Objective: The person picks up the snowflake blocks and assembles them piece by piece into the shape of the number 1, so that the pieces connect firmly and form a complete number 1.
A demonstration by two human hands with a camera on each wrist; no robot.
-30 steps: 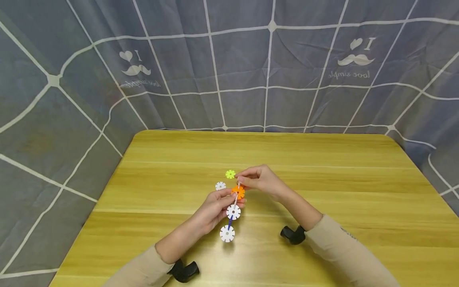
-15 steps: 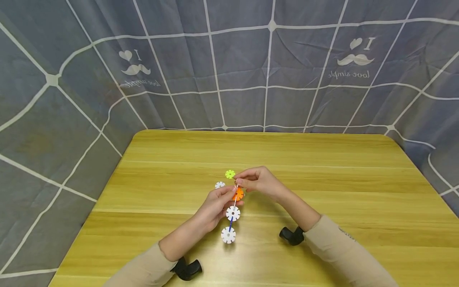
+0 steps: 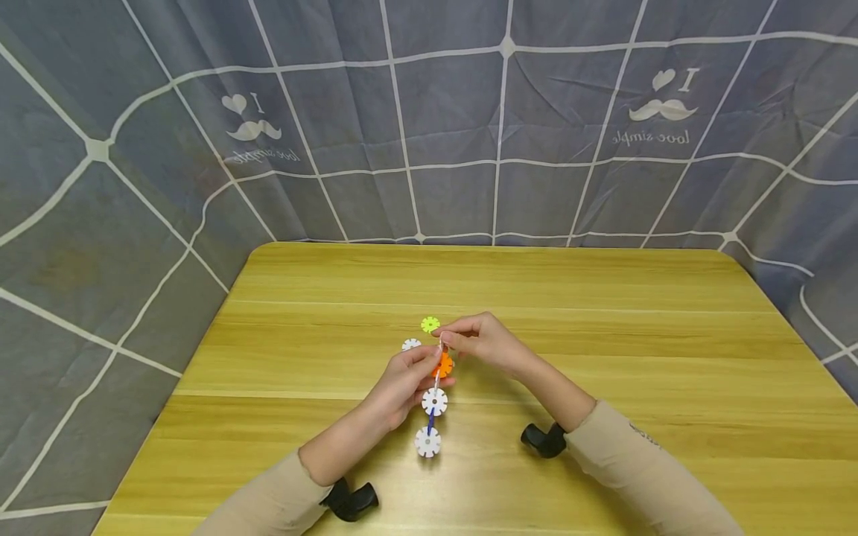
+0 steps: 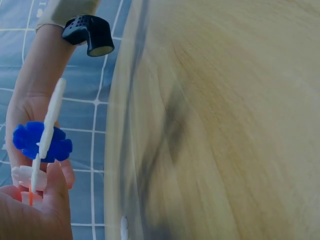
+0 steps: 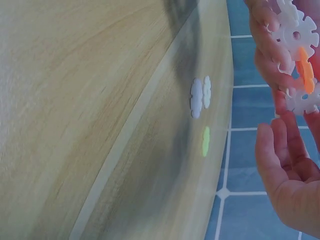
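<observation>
A chain of notched plastic discs, slotted into one another, hangs between both hands. In the head view its lowest white disc (image 3: pixel 427 442) is joined by an edge-on blue disc (image 3: pixel 431 420) to another white disc (image 3: pixel 434 402). Above these come an edge-on pale disc (image 3: pixel 438 380) and an orange disc (image 3: pixel 445 365). My left hand (image 3: pixel 401 391) pinches the chain around the orange disc, its thumb in front. At the upper end, my right hand (image 3: pixel 485 344) pinches a whitish disc (image 5: pixel 304 102), seen in the right wrist view. Fingers partly hide the upper joints.
A loose yellow-green disc (image 3: pixel 430 324) lies on the wooden table (image 3: pixel 603 313) beyond the hands. Near it are two pale discs, one greyish (image 5: pixel 196 97) and one white (image 5: pixel 207 92). Black wrist cameras (image 3: pixel 351 500) sit by both cuffs. A grey curtain (image 3: pixel 456 134) surrounds the table.
The left thumb has moved up beside the orange disc. The chain's lower end has shifted slightly down towards the near edge. The right hand keeps its pinch and has barely moved.
</observation>
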